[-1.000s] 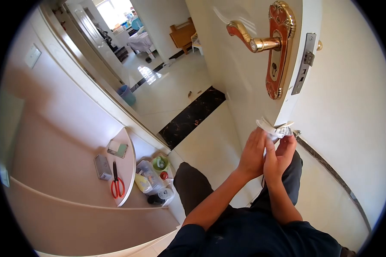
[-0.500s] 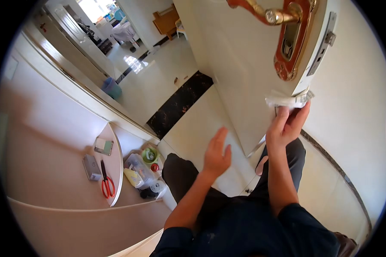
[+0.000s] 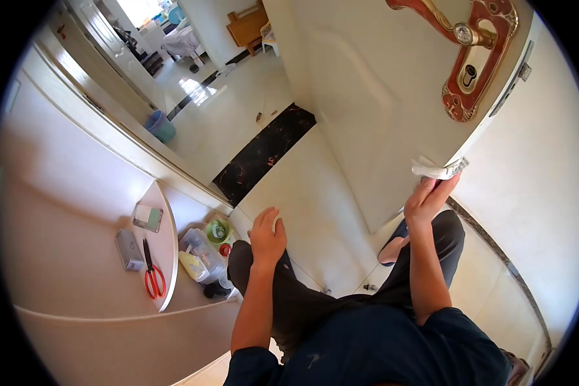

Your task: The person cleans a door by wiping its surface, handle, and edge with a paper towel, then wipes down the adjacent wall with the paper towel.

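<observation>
While the empty left hand (image 3: 267,239) hovers apart, the right hand (image 3: 426,202) grips crumpled white material (image 3: 439,170) at the door's (image 3: 367,122) edge, its handling apparently unfinished.

At left I have a pale shelf (image 3: 165,248) with a rounded edge. On it I see a small flat case (image 3: 148,217) farthest, a grey box (image 3: 129,249) nearer and to the left, and red-handled scissors (image 3: 154,283) just right of that box, their blades pointing far. Below the rounded edge, I make out a lower surface (image 3: 184,297) bearing a clear plastic container (image 3: 201,243), a yellow packet (image 3: 193,266), a green bowl (image 3: 219,231) at the far end and a black object (image 3: 215,289) at the near end, too small for me to name. The floor (image 3: 328,193) is pale and glossy; a blue bin (image 3: 159,127) stands on it, far left.
</observation>
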The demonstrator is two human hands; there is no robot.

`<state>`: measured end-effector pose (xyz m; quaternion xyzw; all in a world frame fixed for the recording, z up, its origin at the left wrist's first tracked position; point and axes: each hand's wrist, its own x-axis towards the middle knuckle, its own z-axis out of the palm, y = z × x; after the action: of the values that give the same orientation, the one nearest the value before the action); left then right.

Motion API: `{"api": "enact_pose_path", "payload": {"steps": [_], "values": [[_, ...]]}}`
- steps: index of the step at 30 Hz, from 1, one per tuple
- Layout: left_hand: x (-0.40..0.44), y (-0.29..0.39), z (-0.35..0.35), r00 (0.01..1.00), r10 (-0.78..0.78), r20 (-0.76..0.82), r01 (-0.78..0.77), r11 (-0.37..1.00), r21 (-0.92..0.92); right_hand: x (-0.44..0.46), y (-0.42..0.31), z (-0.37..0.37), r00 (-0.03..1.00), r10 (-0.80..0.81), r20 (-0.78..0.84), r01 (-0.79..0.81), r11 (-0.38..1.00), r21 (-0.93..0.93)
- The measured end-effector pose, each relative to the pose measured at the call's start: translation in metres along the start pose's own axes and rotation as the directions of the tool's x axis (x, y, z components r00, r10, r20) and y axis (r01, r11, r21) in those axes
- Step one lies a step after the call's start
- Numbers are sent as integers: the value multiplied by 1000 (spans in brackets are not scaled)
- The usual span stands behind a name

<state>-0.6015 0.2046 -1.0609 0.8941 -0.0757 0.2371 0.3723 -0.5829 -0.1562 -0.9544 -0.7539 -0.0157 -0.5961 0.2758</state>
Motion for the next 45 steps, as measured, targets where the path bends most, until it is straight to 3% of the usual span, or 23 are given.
{"api": "enact_pose_path", "payload": {"steps": [3, 6, 11, 18, 20, 25, 30, 32, 39, 41, 45], "values": [[-3, 4, 1, 999, 15, 35, -16, 1000, 27, 40, -10, 3, 992, -36, -122, 26, 997, -79], [-6, 4, -2, 995, 48, 84, -53, 996, 68, 76, -11, -5, 994, 62, -93, -57, 997, 57], [-13, 3, -8, 994, 8, 109, -18, 995, 94, 81, 13, -5, 988, -18, -150, 14, 1000, -26], [-20, -4, -13, 986, 0, 164, -25, 988, 153, 69, 47, -6, 996, 23, -81, -24, 1000, -20], [-19, -4, -10, 978, -31, 208, 0, 989, 149, 88, 45, -7, 991, 38, -125, -29, 997, 77], [-18, -3, -5, 964, -49, 262, -3, 981, 196, 145, 31, -16, 989, 15, -145, -8, 999, 45], [-19, 0, -5, 963, -25, 268, -24, 984, 178, 120, 56, -18, 995, -4, -104, 1, 1000, -32], [-20, 0, -5, 936, -135, 324, 79, 980, 181, 103, 63, -17, 995, 13, -94, -15, 999, -29], [-23, -12, 0, 919, -176, 352, 137, 982, 132, 113, 56, -17, 993, 58, -101, -54, 998, 41], [-23, -6, -3, 946, -41, 322, -20, 983, 184, 126, 52, -15, 994, 57, -96, -49, 995, 85], [-19, -6, 2, 948, -39, 317, -22, 982, 185, 139, 50, -17, 990, 8, -140, -2, 999, 44]]}}
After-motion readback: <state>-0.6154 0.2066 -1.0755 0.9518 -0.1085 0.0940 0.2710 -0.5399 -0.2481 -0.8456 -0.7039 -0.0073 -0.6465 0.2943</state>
